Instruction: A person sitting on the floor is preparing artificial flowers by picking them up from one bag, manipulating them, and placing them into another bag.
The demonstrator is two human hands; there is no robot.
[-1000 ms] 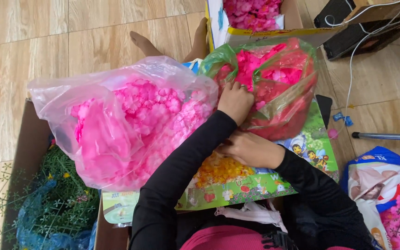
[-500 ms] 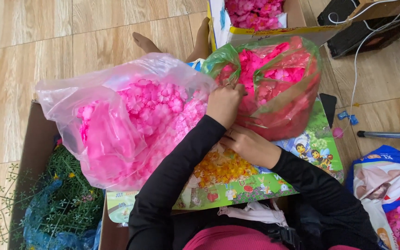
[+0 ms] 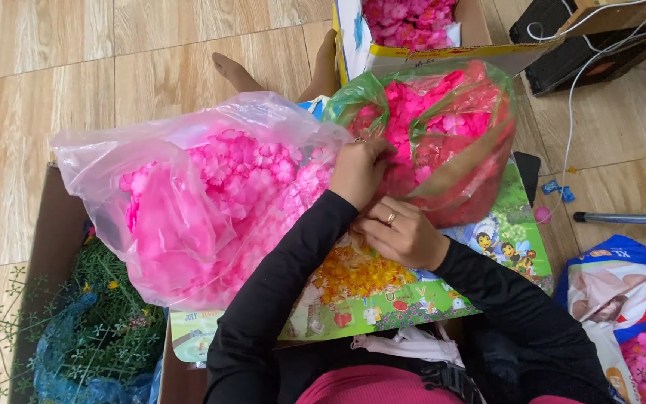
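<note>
Reaching a little further than a second ago, the left hand [image 3: 358, 170] now sits at the mouth of the green bag [image 3: 443, 135], its fingers curled shut on the plastic rim where before it rested lower on the bag's side. The right hand [image 3: 401, 236] has stayed just beneath, fingers closed over something small that I cannot make out. To me that looks like picking petals out one at a time, with most of the load untouched.

Counting: two bags of pink flowers on the lap, the green one at the board's [image 3: 413, 292] far edge and the clear bag [image 3: 203, 194] at its left edge. One open box [image 3: 413, 30] of pink flowers lies beyond, on the floor [image 3: 76, 67]. One box of green sprigs [image 3: 76, 329] sits at the left.
</note>
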